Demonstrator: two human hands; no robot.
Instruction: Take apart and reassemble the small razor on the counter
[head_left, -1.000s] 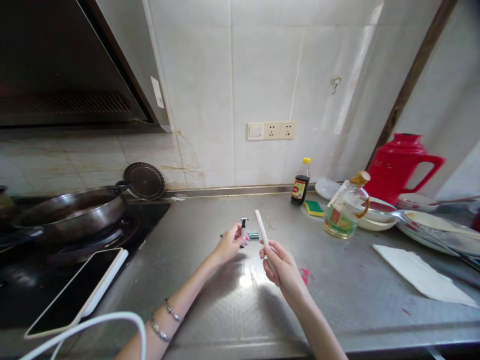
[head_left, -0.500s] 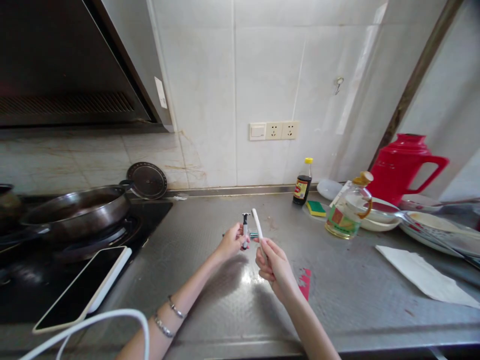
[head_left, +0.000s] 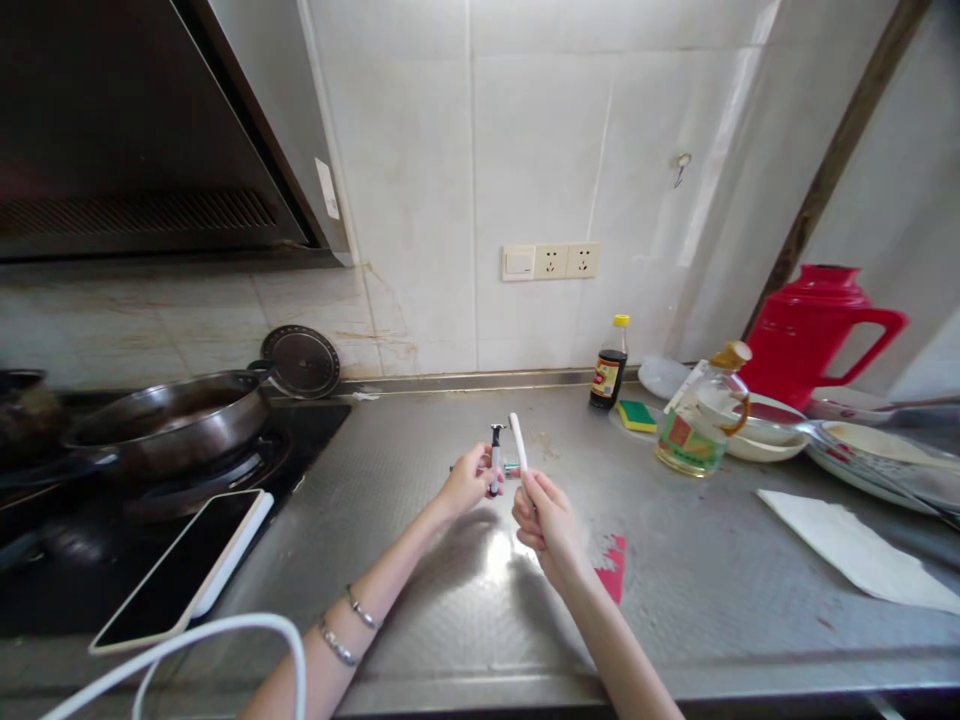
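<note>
My left hand (head_left: 469, 480) is closed on a small razor (head_left: 495, 462) with a grey and black handle, held upright with its T-shaped head at the top. A slim white toothbrush (head_left: 519, 440) rises from my right hand (head_left: 549, 515), whose fingers are wrapped round its lower part. The two items stand close side by side above the counter, apart from each other. Behind them a small green object (head_left: 511, 470) lies on the steel counter (head_left: 420, 620), partly covered by the razor and my hands; its kind is unclear.
A pan (head_left: 169, 425) and a phone (head_left: 184, 570) with a white cable are on the left by the stove. To the right stand a soy sauce bottle (head_left: 607, 370), a sponge (head_left: 636, 416), an oil jug (head_left: 694, 430), a red thermos (head_left: 810, 335), dishes and a paper sheet (head_left: 847, 545).
Both hands keep their hold and stay nearly in place. The white toothbrush has turned slightly. The whole view has shifted a little, with things appearing slightly further right.
</note>
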